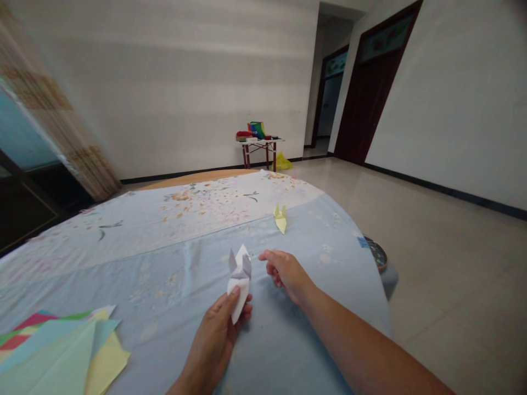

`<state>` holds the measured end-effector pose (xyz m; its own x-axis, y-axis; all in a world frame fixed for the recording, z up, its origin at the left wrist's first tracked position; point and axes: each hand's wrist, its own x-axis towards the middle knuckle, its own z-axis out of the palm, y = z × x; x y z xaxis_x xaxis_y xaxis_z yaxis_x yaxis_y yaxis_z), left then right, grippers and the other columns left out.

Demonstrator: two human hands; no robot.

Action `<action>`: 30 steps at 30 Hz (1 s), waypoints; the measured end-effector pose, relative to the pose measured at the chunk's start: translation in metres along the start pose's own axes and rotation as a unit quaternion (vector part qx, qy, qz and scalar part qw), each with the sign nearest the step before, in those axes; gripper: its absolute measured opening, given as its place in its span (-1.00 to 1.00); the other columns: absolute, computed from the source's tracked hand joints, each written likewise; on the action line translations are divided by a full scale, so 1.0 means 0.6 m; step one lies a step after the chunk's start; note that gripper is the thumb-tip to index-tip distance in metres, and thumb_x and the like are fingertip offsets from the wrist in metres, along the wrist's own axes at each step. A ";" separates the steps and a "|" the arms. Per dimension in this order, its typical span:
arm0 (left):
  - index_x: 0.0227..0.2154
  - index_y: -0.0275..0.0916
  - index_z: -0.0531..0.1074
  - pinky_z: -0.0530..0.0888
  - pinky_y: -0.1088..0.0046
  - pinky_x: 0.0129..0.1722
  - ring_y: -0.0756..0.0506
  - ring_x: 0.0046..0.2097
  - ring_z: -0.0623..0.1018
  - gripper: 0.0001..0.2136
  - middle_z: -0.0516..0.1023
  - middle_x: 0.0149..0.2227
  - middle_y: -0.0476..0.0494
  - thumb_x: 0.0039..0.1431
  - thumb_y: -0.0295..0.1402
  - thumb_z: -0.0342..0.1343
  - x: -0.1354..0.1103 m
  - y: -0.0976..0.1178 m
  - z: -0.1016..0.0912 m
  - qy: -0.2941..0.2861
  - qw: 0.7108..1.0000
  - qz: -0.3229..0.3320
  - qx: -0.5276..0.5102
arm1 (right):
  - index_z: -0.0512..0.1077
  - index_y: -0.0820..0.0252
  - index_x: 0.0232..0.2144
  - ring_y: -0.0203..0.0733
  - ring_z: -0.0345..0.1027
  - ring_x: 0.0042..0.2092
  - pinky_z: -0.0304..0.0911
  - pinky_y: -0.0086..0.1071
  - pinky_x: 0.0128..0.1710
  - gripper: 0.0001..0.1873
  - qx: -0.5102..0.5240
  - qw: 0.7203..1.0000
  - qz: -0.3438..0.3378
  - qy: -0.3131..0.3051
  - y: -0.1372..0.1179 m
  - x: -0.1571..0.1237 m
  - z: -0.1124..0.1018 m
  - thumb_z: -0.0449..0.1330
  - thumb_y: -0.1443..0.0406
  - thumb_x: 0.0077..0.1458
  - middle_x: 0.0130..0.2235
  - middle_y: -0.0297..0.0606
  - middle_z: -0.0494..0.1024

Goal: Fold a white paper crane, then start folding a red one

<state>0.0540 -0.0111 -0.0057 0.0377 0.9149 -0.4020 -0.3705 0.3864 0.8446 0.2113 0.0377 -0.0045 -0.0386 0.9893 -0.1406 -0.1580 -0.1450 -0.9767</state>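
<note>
My left hand (pixel 220 323) grips a white folded-paper origami figure (pixel 239 291) between thumb and fingers, just above the cloth. Two pointed flaps stand up at the figure's upper end, and its lower end tapers to a tip. To the right of it, my right hand (pixel 286 274) hovers with the index finger stretched toward the paper and the other fingers loosely curled. It holds nothing and is apart from the figure. Farther back on the table lies a yellow origami figure (pixel 280 219) with two upright points, similar in shape.
A flowered cloth (pixel 164 291) covers the round table. Sheets of coloured paper (pixel 61 356) are fanned out at the near left. Beyond the right edge stands a stool (pixel 376 255). Against the far wall, a small table (pixel 259 141) bears several items, with a yellow bag (pixel 282 162) beside it.
</note>
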 end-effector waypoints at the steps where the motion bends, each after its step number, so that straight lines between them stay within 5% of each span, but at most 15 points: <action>1: -0.36 -0.34 0.50 0.45 0.52 -0.41 0.03 -0.48 0.46 -0.76 0.53 -0.43 -0.14 -0.11 -0.31 0.25 0.001 -0.001 -0.001 0.009 1.000 0.003 -0.012 | 0.41 0.26 -0.35 -0.49 -0.04 -0.66 -0.14 -0.53 -0.69 -0.57 -0.018 1.000 -0.017 -0.004 0.000 -0.001 0.001 0.12 0.00 -0.06 -0.61 -0.47 0.25; 9: -0.38 -0.35 0.52 0.45 0.51 -0.35 0.02 -0.46 0.46 -0.67 0.55 -0.41 -0.12 -0.17 -0.20 0.27 -0.003 -0.006 0.002 -0.020 1.000 0.014 0.005 | 0.43 0.24 -0.33 -0.43 0.09 -0.52 0.03 -0.51 -0.52 -0.65 -0.047 0.988 -0.132 -0.066 0.012 -0.009 0.014 0.26 0.13 -0.15 -0.54 -0.43 0.31; 12: -0.32 -0.33 0.50 0.44 0.47 -0.29 -0.04 -0.35 0.50 -0.67 0.56 -0.35 -0.13 -0.10 -0.17 0.22 0.001 -0.007 0.000 -0.070 0.997 0.021 -0.005 | 0.44 0.26 -0.43 -0.41 0.13 -0.50 0.08 -0.50 -0.49 -0.70 -0.042 0.988 -0.139 -0.044 0.011 -0.007 0.012 0.24 0.13 -0.14 -0.52 -0.38 0.36; 16: -0.26 -0.33 0.46 0.43 0.46 -0.39 -0.04 -0.43 0.50 -0.64 0.54 -0.42 -0.13 -0.04 -0.13 0.16 0.014 -0.009 -0.008 -0.053 0.998 0.008 -0.042 | 0.46 0.25 -0.39 -0.44 0.03 -0.61 -0.01 -0.51 -0.62 -0.69 -0.069 0.986 -0.149 0.032 -0.001 0.008 -0.009 0.21 0.11 -0.11 -0.61 -0.42 0.28; 22: -0.20 -0.36 0.43 0.45 0.43 -0.35 -0.06 -0.40 0.51 -0.64 0.54 -0.41 -0.18 -0.02 -0.21 0.15 0.018 -0.009 -0.018 -0.059 0.998 -0.008 -0.031 | 0.43 0.25 -0.33 -0.39 0.09 -0.60 0.04 -0.50 -0.62 -0.65 -0.207 0.947 -0.191 0.157 -0.051 0.090 -0.100 0.08 0.09 -0.04 -0.58 -0.38 0.33; 30: -0.27 -0.33 0.48 0.45 0.41 -0.33 -0.10 -0.38 0.51 -0.63 0.55 -0.41 -0.18 -0.11 -0.16 0.20 0.009 -0.003 -0.014 -0.060 0.998 -0.022 -0.022 | 0.41 0.21 -0.45 -0.33 0.18 -0.49 0.07 -0.48 -0.51 -0.78 -0.315 0.903 -0.187 0.224 -0.065 0.216 -0.251 0.06 0.20 -0.08 -0.49 -0.34 0.44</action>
<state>0.0469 -0.0075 -0.0124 0.1648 0.9054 -0.3912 -0.4055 0.4237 0.8100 0.3611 0.1741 -0.0089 0.3266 0.8951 0.3035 0.5200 0.0980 -0.8485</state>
